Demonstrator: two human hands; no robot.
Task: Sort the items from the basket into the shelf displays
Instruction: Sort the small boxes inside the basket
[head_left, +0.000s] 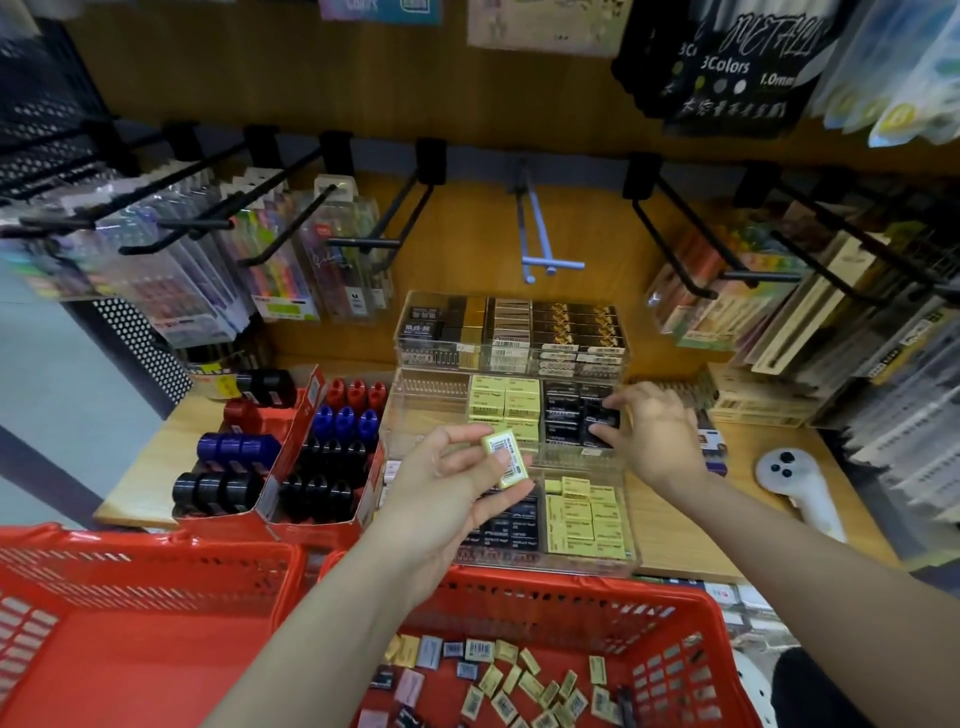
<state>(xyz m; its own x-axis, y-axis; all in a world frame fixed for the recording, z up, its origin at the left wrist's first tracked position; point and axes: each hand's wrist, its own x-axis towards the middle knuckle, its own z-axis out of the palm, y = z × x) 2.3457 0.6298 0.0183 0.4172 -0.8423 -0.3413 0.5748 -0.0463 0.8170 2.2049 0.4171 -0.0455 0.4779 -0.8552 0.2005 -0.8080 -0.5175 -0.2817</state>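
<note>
i am holding a small pale yellow wrapped eraser with a barcode label (506, 457) in my left hand (457, 483), pinching it between thumb and fingertips above the clear acrylic tiered display tray (631, 525) on the wooden worktop (670, 525). my right hand (652, 436) is reaching into the middle tier and pinching a small black boxed eraser (605, 421) between thumb and fingers, right at the compartment of black boxes (563, 410), which is sitting just beside the compartment of pale yellow erasers (504, 405).

the red plastic shopping basket (691, 613) is sitting below my arms, and its floor is still carrying a scatter of loose erasers (519, 680) in yellow, grey, pink and black, so i am judging the sorting as far from finished.

what i am worrying about: the two middle compartments are touching, so a careless drop could be landing a black box among the yellow ones, or the yellow eraser among the black. the yellow stacks are looking packed nearly level with the divider, so pushing one more in could be tipping its neighbours out. my left grip is light and sits over the front tier, so a slip would be sending the eraser into whichever lower compartment it meets.
</note>
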